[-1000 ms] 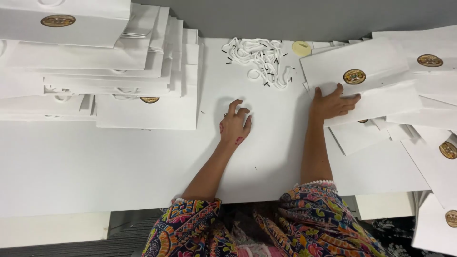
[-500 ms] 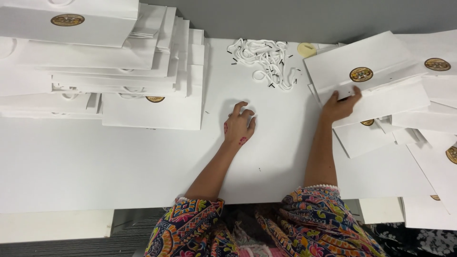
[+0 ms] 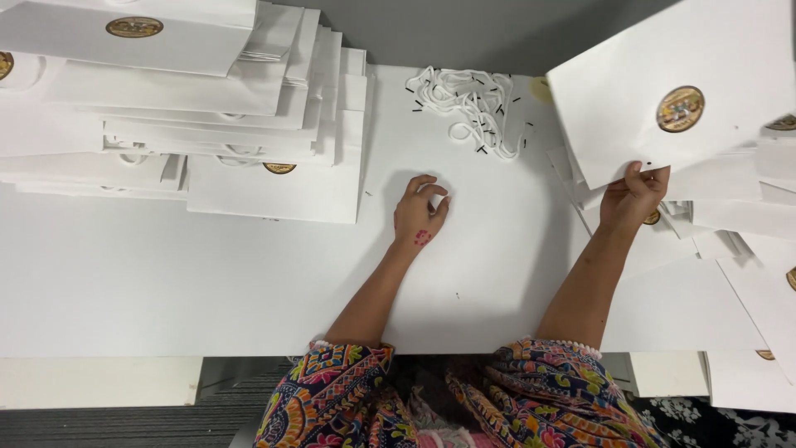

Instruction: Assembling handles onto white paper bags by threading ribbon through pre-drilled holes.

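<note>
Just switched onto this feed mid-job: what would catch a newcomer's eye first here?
The right hand lifts a white paper bag with a gold round sticker at upper right. A stack of bags fills the upper left, and white cords lie at top centre, above the left hand resting on the table.

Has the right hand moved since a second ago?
Yes. The right hand was pressed flat on a white bag lying on the table; now it grips the bag by its lower edge, lifted above the pile.
</note>
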